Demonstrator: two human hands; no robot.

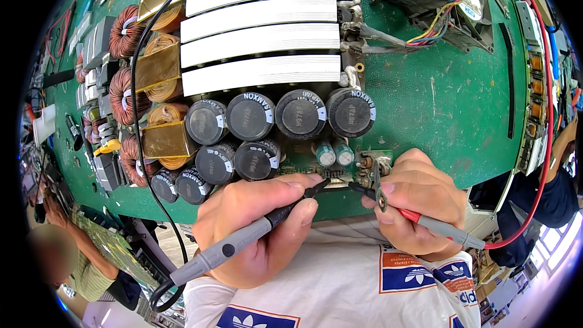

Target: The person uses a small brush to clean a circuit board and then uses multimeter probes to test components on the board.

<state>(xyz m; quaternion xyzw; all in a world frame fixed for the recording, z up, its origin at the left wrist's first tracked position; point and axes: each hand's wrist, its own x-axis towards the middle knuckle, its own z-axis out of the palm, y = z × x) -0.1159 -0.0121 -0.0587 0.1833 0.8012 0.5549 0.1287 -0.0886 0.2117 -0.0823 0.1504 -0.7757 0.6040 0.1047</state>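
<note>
My left hand (pixel 243 225) is closed around a grey and black test probe (pixel 226 248), whose dark tip points at the near edge of a large circuit board (pixel 297 167). In my right hand (pixel 428 206) is a red and grey test probe (pixel 446 231), its black tip directed left toward the same edge. A small metal tab (pixel 381 197) shows beside the right fingers. Whether either tip touches the board cannot be made out. Just beyond the fingers stand two small green capacitors (pixel 335 155) and several big black capacitors (pixel 300 114).
White heatsink fins (pixel 261 42) cover the board's middle; copper coils (pixel 129 97) line its left. A cooling fan (pixel 473 18) with coloured wires lies far right on the green mat (pixel 419 97). The black cable (pixel 136 73) and red cable (pixel 551 115) curve around. A person (pixel 91 255) is at left.
</note>
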